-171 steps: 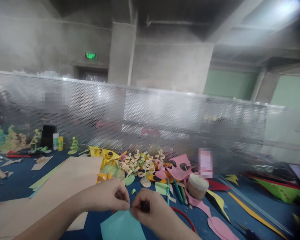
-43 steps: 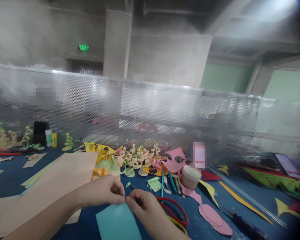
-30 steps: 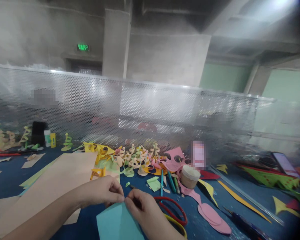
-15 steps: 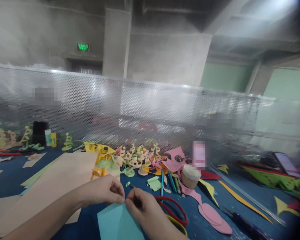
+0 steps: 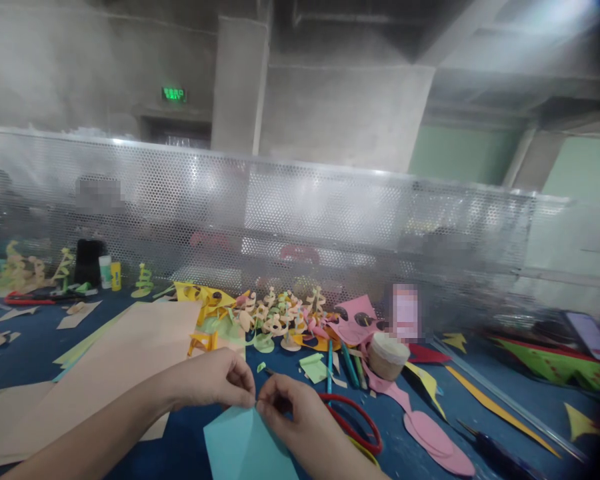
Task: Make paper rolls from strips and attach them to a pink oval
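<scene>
A light-blue sheet of paper (image 5: 247, 447) is at the bottom middle, its lower part cut off by the picture's edge. My left hand (image 5: 220, 381) pinches its top corner between thumb and fingertips. Close beside it, my right hand (image 5: 297, 413) also pinches that corner, with the fingertips of both hands almost touching. A crease seems to run down from the pinched point. Red-handled scissors (image 5: 365, 421) lie partly behind my right hand, with a second, yellow handle (image 5: 363, 455) below them.
Large beige sheets (image 5: 130, 360) lie at the left. Small paper spiral trees (image 5: 280, 313) crowd the back middle. A lidded tub (image 5: 387, 357), pink ovals (image 5: 437, 437) and a dark-blue pen-like tool (image 5: 495, 450) are at the right. A perforated metal screen (image 5: 320, 207) borders the back.
The whole view has shifted slightly, so things appear a little further right. Both hands keep their pinch on the blue paper's top corner.
</scene>
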Action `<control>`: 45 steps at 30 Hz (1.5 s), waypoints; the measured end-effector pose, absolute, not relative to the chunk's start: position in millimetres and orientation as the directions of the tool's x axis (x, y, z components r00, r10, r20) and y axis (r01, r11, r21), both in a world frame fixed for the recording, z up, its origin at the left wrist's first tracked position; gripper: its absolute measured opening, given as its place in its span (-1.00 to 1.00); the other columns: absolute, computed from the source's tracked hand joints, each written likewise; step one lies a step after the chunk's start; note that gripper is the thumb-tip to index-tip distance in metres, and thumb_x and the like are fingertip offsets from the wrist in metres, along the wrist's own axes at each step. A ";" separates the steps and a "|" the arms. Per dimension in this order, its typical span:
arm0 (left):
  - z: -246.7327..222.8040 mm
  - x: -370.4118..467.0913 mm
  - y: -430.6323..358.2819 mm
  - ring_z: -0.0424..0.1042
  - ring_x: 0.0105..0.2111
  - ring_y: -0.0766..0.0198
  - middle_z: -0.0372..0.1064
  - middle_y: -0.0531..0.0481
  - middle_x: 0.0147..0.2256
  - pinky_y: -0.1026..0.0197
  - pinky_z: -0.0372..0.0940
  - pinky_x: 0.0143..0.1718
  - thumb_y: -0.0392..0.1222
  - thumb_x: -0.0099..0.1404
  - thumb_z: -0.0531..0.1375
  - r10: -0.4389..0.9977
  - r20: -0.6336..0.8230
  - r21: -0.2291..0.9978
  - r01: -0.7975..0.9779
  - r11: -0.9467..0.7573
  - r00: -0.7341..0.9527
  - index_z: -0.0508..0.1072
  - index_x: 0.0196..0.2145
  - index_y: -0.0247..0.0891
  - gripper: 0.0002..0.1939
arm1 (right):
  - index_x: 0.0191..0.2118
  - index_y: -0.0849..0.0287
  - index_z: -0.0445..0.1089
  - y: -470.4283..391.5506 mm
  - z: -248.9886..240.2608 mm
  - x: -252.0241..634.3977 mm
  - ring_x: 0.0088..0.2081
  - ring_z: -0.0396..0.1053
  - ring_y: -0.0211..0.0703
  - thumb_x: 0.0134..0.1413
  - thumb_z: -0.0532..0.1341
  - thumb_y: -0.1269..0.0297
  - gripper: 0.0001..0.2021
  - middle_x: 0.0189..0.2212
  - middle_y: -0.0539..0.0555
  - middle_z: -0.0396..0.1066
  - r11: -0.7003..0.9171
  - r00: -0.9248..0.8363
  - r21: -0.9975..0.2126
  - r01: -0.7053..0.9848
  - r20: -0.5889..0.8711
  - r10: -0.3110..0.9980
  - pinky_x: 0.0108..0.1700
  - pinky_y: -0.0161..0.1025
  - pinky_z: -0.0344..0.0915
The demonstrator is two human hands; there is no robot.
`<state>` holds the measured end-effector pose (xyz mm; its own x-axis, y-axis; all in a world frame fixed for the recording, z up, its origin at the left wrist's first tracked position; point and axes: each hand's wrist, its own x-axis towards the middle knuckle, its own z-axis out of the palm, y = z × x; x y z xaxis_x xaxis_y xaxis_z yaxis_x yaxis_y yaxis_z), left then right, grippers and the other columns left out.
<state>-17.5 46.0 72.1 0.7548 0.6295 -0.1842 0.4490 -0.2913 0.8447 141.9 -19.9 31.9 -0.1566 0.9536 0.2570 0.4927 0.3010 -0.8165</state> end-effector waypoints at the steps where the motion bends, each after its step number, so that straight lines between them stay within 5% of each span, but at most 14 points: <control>1: 72.2 -17.4 45.8 0.10 -0.61 0.40 0.14 0.16 -0.65 0.37 0.00 -0.59 -0.21 -0.07 0.16 0.631 -0.178 0.840 0.451 -0.302 0.755 0.42 -0.53 -0.30 -0.88 | -0.49 0.22 0.30 -19.5 32.1 142.4 -0.51 0.14 -0.31 -0.12 0.09 0.44 -0.93 -0.59 -0.06 0.19 0.300 -0.162 -0.822 0.484 0.253 0.954 -0.47 -0.42 0.08; 8: 70.9 -19.0 48.2 0.14 -0.56 0.38 0.18 0.15 -0.62 0.38 0.03 -0.54 -0.21 -0.04 0.17 0.632 -0.107 0.820 0.428 -0.380 0.767 0.43 -0.52 -0.30 -0.89 | -0.60 0.23 0.26 -14.9 27.5 146.4 -0.60 -0.03 -0.36 -0.02 0.06 0.26 -0.77 -0.68 -0.12 0.02 0.221 -0.125 -0.811 0.542 0.182 0.975 -0.58 -0.40 -0.08; 20: 65.2 -20.3 53.2 0.13 -0.60 0.39 0.17 0.14 -0.63 0.35 0.10 -0.56 -0.10 -0.01 0.18 0.603 -0.208 0.874 0.423 -0.239 0.770 0.45 -0.51 -0.32 -0.79 | -0.56 0.24 0.29 -14.9 25.5 147.7 -0.57 0.01 -0.36 -0.06 0.08 0.32 -0.84 -0.66 -0.11 0.05 0.203 -0.120 -0.840 0.503 0.165 0.979 -0.56 -0.42 -0.04; 45: 68.2 -20.0 49.9 0.09 -0.65 0.42 0.14 0.15 -0.68 0.37 -0.02 -0.63 -0.21 -0.04 0.13 0.619 -0.164 0.837 0.440 -0.325 0.768 0.48 -0.53 -0.31 -0.84 | -0.52 0.23 0.29 -17.1 27.9 145.0 -0.57 0.05 -0.35 -0.08 0.10 0.35 -0.89 -0.64 -0.10 0.10 0.240 -0.151 -0.856 0.459 0.191 0.970 -0.53 -0.42 0.00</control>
